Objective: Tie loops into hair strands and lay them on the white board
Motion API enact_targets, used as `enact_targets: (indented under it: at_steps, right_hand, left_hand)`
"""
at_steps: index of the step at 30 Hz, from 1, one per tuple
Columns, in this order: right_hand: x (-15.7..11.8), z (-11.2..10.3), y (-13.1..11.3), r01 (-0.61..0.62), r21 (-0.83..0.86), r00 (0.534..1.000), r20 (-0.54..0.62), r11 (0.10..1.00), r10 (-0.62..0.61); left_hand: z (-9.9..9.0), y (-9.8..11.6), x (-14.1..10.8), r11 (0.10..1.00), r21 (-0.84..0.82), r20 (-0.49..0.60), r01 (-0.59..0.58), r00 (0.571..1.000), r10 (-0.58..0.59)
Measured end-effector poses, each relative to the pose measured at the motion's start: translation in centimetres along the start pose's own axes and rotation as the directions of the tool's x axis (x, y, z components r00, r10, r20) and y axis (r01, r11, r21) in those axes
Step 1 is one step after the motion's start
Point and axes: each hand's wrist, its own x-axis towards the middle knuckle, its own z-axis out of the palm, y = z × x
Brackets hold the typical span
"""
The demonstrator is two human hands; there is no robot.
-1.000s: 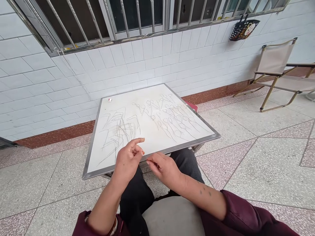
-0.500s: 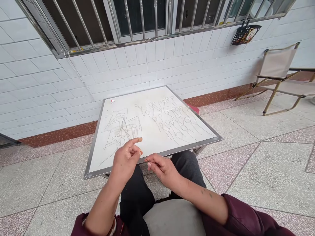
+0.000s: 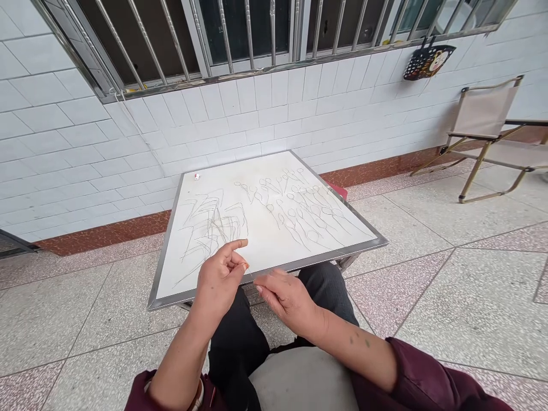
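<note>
My left hand (image 3: 220, 278) is over the near edge of the table (image 3: 317, 260), thumb and a finger pinched together and the index finger stretched out. A thin wire-like strand (image 3: 251, 274), barely visible, runs from that pinch toward my right hand (image 3: 287, 297). The right fingertips close on the strand's other side, a little blurred. On the white tabletop, a tangle of bent dark strands (image 3: 216, 222) lies at the left. Several strands with a round loop at one end (image 3: 314, 234) are spread over the right half.
A small white-and-red object (image 3: 197, 177) rests at the table's far left corner. Behind stands a white tiled wall (image 3: 257, 125) with a barred window. A folding chair (image 3: 486, 114) is at the right, and a dotted bag (image 3: 428, 61) hangs from the bars.
The fingers of my right hand have shifted slightly and are blurred, curling more over the thumb. My left hand stays in place, and the strands on the table look the same.
</note>
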Motion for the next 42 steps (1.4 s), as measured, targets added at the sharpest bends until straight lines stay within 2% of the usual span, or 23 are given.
enact_targets:
  at_steps: [7, 10, 12, 13, 14, 15, 17, 18, 19, 20, 21, 22, 24, 25, 28, 30, 38, 42]
  right_hand:
    - [-0.2, 0.1, 0.1, 0.062, -0.078, 0.998, -0.005, 0.995, -0.063]
    - [-0.1, 0.0, -0.3, -0.057, 0.087, 0.998, -0.019, 0.995, 0.059]
    - [0.1, -0.3, -0.6, -0.194, 0.271, 0.980, 0.015, 0.943, 0.198]
    - [0.2, -0.6, -0.8, -0.258, 0.353, 0.965, 0.046, 0.899, 0.258]
    - [0.2, -0.9, -0.9, -0.309, 0.419, 0.949, 0.077, 0.854, 0.306]
    - [0.3, -1.2, -1.0, -0.348, 0.467, 0.934, 0.101, 0.813, 0.342]
    - [0.4, -1.8, -1.2, -0.382, 0.523, 0.918, 0.119, 0.762, 0.379]
    - [0.4, -2.0, -1.3, -0.382, 0.535, 0.917, 0.118, 0.754, 0.381]
    - [0.4, -2.2, -1.3, -0.374, 0.536, 0.920, 0.114, 0.757, 0.374]
    - [0.4, -2.3, -1.3, -0.363, 0.528, 0.926, 0.112, 0.768, 0.361]
    - [0.4, -2.4, -1.3, -0.352, 0.514, 0.931, 0.112, 0.782, 0.346]
    - [0.4, -2.3, -1.3, -0.343, 0.498, 0.936, 0.115, 0.797, 0.331]
    - [0.4, -2.1, -1.3, -0.326, 0.470, 0.945, 0.128, 0.820, 0.302]
    - [0.3, -2.0, -1.2, -0.317, 0.461, 0.948, 0.132, 0.829, 0.289]
    - [0.2, -1.7, -1.1, -0.298, 0.454, 0.955, 0.143, 0.840, 0.261]
    - [0.1, -1.7, -1.0, -0.308, 0.450, 0.951, 0.157, 0.838, 0.265]
    - [0.2, -1.4, -0.6, -0.326, 0.476, 0.944, 0.213, 0.817, 0.252]
    - [0.3, -1.1, -0.3, -0.272, 0.407, 0.960, 0.179, 0.872, 0.216]
  left_hand:
    - [0.1, -0.4, 0.0, 0.999, -0.032, -0.006, 0.010, 1.000, -0.010]
    - [0.1, 0.3, -0.3, 0.999, 0.039, 0.009, -0.026, 1.000, 0.025]
    - [-0.3, 1.5, -1.2, 0.989, 0.130, -0.016, -0.063, 0.998, 0.065]
    - [-0.7, 2.1, -1.8, 0.983, 0.167, -0.063, -0.081, 0.994, 0.093]
    - [-1.1, 2.6, -2.6, 0.978, 0.186, -0.156, -0.091, 0.980, 0.121]
    - [-1.7, 2.9, -3.2, 0.980, 0.175, -0.286, -0.093, 0.948, 0.141]
    - [-2.9, 2.4, -4.2, 0.991, 0.049, -0.598, -0.123, 0.791, 0.127]
    - [-3.4, 1.6, -4.3, 0.985, -0.058, -0.690, -0.161, 0.720, 0.077]
    - [-3.6, 0.4, -4.2, 0.965, -0.185, -0.699, -0.187, 0.715, 0.005]
    - [-3.5, -0.9, -4.0, 0.935, -0.319, -0.662, -0.156, 0.742, -0.102]
    - [-3.0, -2.2, -3.7, 0.901, -0.431, -0.522, -0.048, 0.827, -0.206]
    - [-2.2, -3.4, -3.3, 0.866, -0.497, -0.381, 0.054, 0.884, -0.273]
    - [0.1, -5.1, -2.8, 0.806, -0.577, -0.154, 0.130, 0.952, -0.264]
    - [1.4, -5.5, -2.6, 0.765, -0.630, -0.067, 0.138, 0.971, -0.230]
    - [4.3, -5.3, -2.4, 0.663, -0.738, 0.007, 0.125, 0.984, -0.178]
    - [5.0, -4.9, -2.4, 0.621, -0.775, 0.005, 0.120, 0.983, -0.184]
    - [4.8, -4.9, -2.4, 0.579, -0.809, -0.022, 0.098, 0.980, -0.197]
    - [5.1, -4.9, -2.5, 0.547, -0.833, -0.028, 0.090, 0.979, -0.202]
